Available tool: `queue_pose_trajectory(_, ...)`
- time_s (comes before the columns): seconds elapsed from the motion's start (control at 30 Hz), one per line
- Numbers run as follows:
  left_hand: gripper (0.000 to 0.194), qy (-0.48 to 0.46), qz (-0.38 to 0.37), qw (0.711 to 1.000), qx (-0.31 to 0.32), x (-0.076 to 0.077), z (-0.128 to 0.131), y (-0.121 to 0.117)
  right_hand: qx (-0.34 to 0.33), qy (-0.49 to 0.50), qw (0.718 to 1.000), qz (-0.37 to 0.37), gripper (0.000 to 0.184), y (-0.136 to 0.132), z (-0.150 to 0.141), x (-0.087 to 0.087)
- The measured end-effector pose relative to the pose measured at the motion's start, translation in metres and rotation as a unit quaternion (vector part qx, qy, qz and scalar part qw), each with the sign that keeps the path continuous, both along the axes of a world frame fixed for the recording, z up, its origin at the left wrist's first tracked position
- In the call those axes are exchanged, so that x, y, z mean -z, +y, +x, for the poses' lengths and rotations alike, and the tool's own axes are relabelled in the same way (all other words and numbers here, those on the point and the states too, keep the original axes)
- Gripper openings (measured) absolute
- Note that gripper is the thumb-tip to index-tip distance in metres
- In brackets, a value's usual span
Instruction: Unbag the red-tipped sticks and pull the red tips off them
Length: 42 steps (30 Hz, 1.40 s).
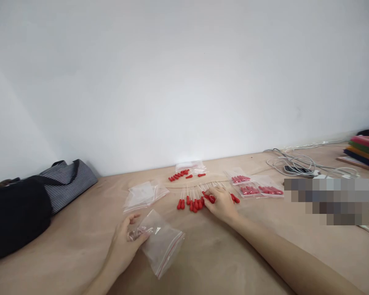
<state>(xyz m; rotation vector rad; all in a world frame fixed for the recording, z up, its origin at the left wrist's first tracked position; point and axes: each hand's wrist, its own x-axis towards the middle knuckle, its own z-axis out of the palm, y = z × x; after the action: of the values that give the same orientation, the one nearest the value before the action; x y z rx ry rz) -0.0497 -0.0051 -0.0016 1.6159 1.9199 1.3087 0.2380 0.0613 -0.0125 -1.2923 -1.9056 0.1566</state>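
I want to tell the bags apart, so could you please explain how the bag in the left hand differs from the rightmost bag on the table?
The held bag is pinched in the left hand; the rightmost bag lies on the table. The held bag shows no red bulbs; the rightmost bag contains several. Both are clear.

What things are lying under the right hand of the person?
Red-bulbed droppers: some red bulbs show between thumb and fingers, others on both sides of the right hand. How many lie beneath is covered.
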Motion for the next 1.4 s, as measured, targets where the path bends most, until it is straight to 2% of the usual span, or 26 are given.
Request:
queue_pose_trajectory(0.1,0.066,-0.094,0.013,0.994,-0.044,-0.004,0.001,0.002,0.028,-0.069,0.997,0.002,0.008,-0.005,-0.003,-0.001)
queue_pose_trajectory(0.23,0.057,-0.187,0.024,0.980,-0.063,-0.009,0.003,0.004,0.033,-0.106,0.994,-0.008,0.014,-0.011,-0.004,0.001)
queue_pose_trajectory(0.4,0.059,-0.216,0.047,0.972,-0.083,-0.017,-0.014,0.015,0.021,-0.097,0.993,0.061,0.016,-0.019,0.002,0.011)
queue_pose_trajectory(0.5,0.059,-0.144,0.032,0.980,-0.131,-0.030,-0.041,0.036,0.025,-0.072,0.987,0.139,0.014,-0.026,0.012,0.019)
queue_pose_trajectory(0.57,0.058,-0.039,0.004,0.990,-0.137,-0.039,-0.060,0.056,0.010,-0.065,0.982,0.175,0.014,-0.031,0.021,0.024)
queue_pose_trajectory(0.6,0.058,0.042,-0.008,0.991,-0.125,-0.043,-0.067,0.066,0.005,-0.065,0.981,0.184,0.014,-0.033,0.026,0.026)
queue_pose_trajectory(0.63,0.057,0.125,-0.023,0.985,-0.119,-0.045,-0.074,0.077,0.003,-0.068,0.980,0.185,0.015,-0.035,0.030,0.027)
queue_pose_trajectory(0.67,0.055,0.169,-0.031,0.978,-0.120,-0.046,-0.078,0.086,0.004,-0.072,0.981,0.181,0.015,-0.036,0.034,0.027)
queue_pose_trajectory(0.77,0.045,0.240,-0.057,0.961,-0.124,-0.038,-0.076,0.102,0.017,-0.081,0.985,0.154,0.016,-0.036,0.043,0.025)
queue_pose_trajectory(0.87,0.040,0.276,-0.102,0.953,-0.075,-0.015,-0.058,0.097,0.023,-0.082,0.987,0.134,0.014,-0.033,0.044,0.023)
queue_pose_trajectory(0.97,0.053,0.306,-0.162,0.937,-0.039,0.005,-0.041,0.084,0.017,-0.082,0.989,0.120,0.015,-0.032,0.042,0.024)
queue_pose_trajectory(1.03,0.061,0.341,-0.213,0.915,-0.027,0.011,-0.037,0.080,0.013,-0.083,0.990,0.111,0.015,-0.033,0.040,0.024)
queue_pose_trajectory(1.1,0.063,0.368,-0.242,0.897,-0.021,0.011,-0.041,0.080,0.012,-0.085,0.990,0.108,0.015,-0.036,0.041,0.024)
queue_pose_trajectory(1.27,0.062,0.387,-0.227,0.893,-0.026,0.000,-0.061,0.085,0.034,-0.095,0.988,0.116,0.014,-0.037,0.052,0.024)
queue_pose_trajectory(1.33,0.056,0.400,-0.195,0.894,-0.043,-0.005,-0.056,0.086,0.049,-0.099,0.987,0.117,0.014,-0.035,0.060,0.024)
queue_pose_trajectory(1.4,0.050,0.427,-0.141,0.892,-0.051,-0.009,-0.040,0.087,0.064,-0.097,0.986,0.118,0.015,-0.032,0.070,0.024)
